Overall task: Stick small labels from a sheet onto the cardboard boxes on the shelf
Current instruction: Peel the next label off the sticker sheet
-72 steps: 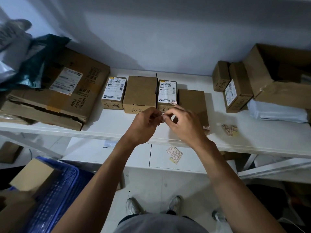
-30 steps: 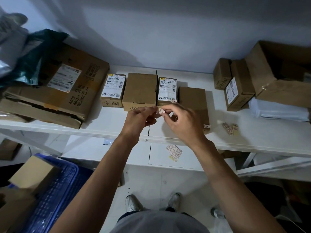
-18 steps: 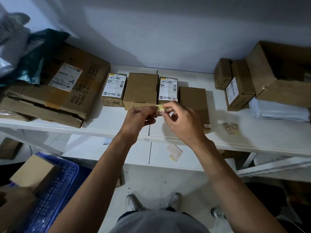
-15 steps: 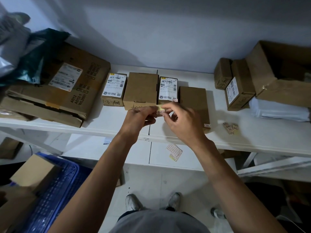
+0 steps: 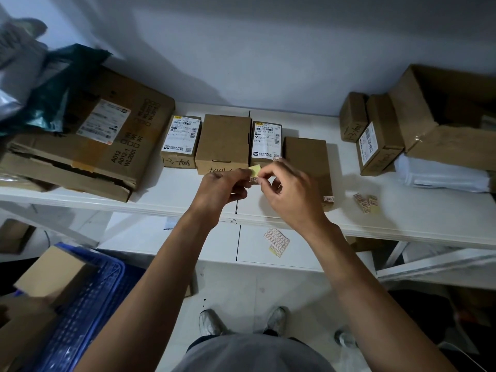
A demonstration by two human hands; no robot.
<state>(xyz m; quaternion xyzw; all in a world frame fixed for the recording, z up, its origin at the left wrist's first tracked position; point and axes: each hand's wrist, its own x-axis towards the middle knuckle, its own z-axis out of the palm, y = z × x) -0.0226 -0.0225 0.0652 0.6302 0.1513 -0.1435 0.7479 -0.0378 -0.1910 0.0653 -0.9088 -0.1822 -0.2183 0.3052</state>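
Pinching a yellow backing strip (image 5: 254, 170) steady, the left hand (image 5: 224, 187) lets the right hand (image 5: 291, 193) peel a small label (image 5: 254, 179) with closed fingertips, close above the boxes (image 5: 222, 143) for sticking.

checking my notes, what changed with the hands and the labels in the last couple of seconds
Little. Both hands, left hand and right hand, stay pinched on the small label strip; its yellow backing now shows peeled upward. The boxes and loose labels on the shelf stayed put.

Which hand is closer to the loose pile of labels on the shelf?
Right. The right hand is just left of the label pile; the left hand sits farther left, beyond the right hand.
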